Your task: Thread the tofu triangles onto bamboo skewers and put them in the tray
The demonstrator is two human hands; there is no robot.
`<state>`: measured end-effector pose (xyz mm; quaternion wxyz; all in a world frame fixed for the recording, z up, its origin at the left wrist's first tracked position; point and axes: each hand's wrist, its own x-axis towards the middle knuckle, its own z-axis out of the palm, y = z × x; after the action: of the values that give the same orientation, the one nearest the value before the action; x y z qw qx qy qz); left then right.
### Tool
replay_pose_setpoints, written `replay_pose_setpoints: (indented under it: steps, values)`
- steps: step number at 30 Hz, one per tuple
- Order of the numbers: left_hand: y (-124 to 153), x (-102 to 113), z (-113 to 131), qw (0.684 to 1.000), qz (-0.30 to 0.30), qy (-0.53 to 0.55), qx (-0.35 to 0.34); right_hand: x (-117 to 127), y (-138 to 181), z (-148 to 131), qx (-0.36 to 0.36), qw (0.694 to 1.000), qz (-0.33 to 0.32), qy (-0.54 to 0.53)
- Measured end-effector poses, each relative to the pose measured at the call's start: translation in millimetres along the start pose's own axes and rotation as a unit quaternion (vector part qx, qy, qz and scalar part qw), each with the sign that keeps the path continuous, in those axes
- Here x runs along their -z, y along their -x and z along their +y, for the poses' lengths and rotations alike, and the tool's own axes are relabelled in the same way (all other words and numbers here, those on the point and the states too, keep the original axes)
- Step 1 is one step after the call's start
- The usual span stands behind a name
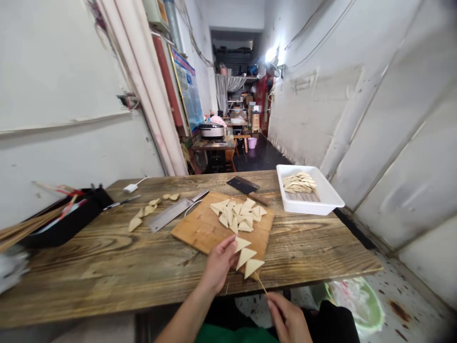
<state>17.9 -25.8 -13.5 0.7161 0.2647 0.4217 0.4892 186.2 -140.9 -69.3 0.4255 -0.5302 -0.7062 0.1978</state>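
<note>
The left hand is at the near edge of the wooden board. Its fingers are bent, and they pinch the top one of three threaded triangles. These three pale pieces sit in a row on a thin stick. They may be tofu or dough, but it is hard to be sure from here.

The right hand is lower down, just past the near edge of the bench. Its fingers are closed on the bottom end of the stick. The stick leans up and to the left, from the right hand to the pieces over the board's near edge.

A loose pile of the same triangles lies on the far part of the board. A big knife lies on the bench just left of the board. A dark knife lies behind the board. Some small scraps lie left of the big knife.

A white tray stands at the right end of the bench. It holds more triangles laid on sticks. A black tray at the left end holds a bunch of long sticks. A green bin stands on the floor to the right, below the bench.
</note>
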Motion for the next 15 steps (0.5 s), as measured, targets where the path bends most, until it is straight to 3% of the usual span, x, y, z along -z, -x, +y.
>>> replay_pose_setpoints:
  steps: [4,7,9,12,15]
  values:
    - [-8,13,1,0.994,-0.001,-0.086,-0.062,23,-13,5,0.000,0.996,0.070,0.056]
    - [-15,27,-5,0.975,0.036,-0.177,-0.133,60,-43,17,-0.004,0.984,0.113,0.141]
    - [-19,36,-10,0.963,0.050,-0.211,-0.157,92,-73,29,-0.025,0.971,0.119,0.208]
    - [-24,45,-15,0.959,0.056,-0.218,-0.172,139,-132,50,-0.127,0.935,0.098,0.316]
    - [-28,49,-17,0.961,0.060,-0.209,-0.171,168,-197,72,-0.166,0.914,0.096,0.359]
